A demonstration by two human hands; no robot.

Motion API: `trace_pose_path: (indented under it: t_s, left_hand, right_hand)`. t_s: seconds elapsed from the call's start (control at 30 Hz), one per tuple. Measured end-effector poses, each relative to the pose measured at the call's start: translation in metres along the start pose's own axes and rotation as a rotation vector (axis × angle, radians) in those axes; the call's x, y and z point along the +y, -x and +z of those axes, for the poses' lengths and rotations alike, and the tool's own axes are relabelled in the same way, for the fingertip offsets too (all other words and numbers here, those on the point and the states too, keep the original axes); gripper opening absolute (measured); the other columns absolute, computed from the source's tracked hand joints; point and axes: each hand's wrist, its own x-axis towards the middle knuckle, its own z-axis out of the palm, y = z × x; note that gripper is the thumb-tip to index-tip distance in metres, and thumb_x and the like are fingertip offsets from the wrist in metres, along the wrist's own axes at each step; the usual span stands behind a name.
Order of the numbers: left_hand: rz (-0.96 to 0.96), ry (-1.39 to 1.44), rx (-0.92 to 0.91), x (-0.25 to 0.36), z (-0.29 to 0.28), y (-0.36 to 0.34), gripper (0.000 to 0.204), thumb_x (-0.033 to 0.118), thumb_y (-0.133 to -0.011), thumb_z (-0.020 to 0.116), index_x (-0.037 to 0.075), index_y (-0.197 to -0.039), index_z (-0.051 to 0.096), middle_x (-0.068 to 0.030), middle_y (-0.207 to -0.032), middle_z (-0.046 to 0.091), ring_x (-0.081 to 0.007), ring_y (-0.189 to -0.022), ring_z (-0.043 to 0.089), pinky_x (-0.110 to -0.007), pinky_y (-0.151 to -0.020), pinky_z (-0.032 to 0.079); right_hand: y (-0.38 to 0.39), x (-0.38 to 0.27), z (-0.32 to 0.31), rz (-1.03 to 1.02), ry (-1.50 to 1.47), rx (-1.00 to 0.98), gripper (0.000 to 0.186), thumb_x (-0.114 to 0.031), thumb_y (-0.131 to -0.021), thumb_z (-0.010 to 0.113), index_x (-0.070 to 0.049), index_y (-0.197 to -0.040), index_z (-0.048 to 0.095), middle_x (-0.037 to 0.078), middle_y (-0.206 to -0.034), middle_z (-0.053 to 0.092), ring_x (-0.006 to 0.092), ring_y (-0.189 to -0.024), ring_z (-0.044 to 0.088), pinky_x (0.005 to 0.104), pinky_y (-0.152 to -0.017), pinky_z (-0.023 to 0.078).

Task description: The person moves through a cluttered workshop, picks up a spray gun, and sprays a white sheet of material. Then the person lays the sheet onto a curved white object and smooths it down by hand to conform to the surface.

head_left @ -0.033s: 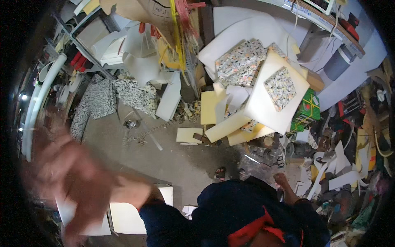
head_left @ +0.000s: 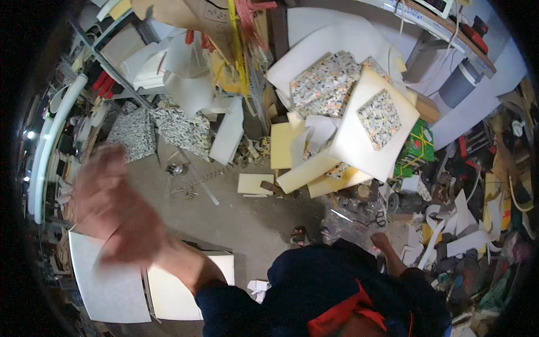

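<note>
My left hand [head_left: 115, 210] is raised at the left, smeared by motion. Its fingers look spread, with the thumb apart, and I see nothing held in it. Behind and below it lie a white sheet [head_left: 106, 292] and a cream foam block [head_left: 174, 289]. My right hand [head_left: 382, 241] hangs low at my right side, small in the view. Its fingers are curled in and nothing sticks out of them. Black-handled scissors [head_left: 379, 219] lie on the floor just beyond it.
Ahead on the right is a pile of foam with speckled pads [head_left: 380, 119]. A shelf rack [head_left: 104, 56] stands at the far left. White offcuts [head_left: 469, 244] and a green package [head_left: 416, 145] lie to the right. A small foam block [head_left: 255, 183] rests on the grey floor [head_left: 224, 224].
My left hand has moved a little right and looks smaller, uncovering more of the white sheet. My right hand stays low at my side.
</note>
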Motion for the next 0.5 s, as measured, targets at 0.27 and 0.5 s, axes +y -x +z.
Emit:
trace_pose_path:
  t_s: [0.27,0.5]
  left_hand:
    - [-1.535,-1.343,-1.022,0.013,-0.209,0.493,0.052,0.041,-0.091,0.064,-0.005,-0.116,0.065,-0.0302,-0.115,0.063,-0.0462,-0.109,0.06,-0.051,-0.092,0.049]
    - [-2.257,-1.099,-0.454,0.162,-0.266,0.601,0.039,0.033,-0.094,0.061,-0.003,-0.107,0.064,-0.0207,-0.101,0.063,-0.0344,-0.094,0.06,-0.043,-0.08,0.048]
  right_hand:
    - [-0.066,-0.075,-0.087,-0.077,-0.096,0.067,0.027,-0.024,-0.087,0.056,-0.001,-0.073,0.056,0.013,-0.065,0.052,0.029,-0.06,0.053,0.0432,-0.058,0.04]
    - [-0.199,-0.255,-0.148,-0.367,0.077,0.456,0.033,-0.022,-0.082,0.069,-0.011,-0.113,0.068,0.024,-0.128,0.057,0.0397,-0.112,0.057,0.0457,-0.096,0.049]
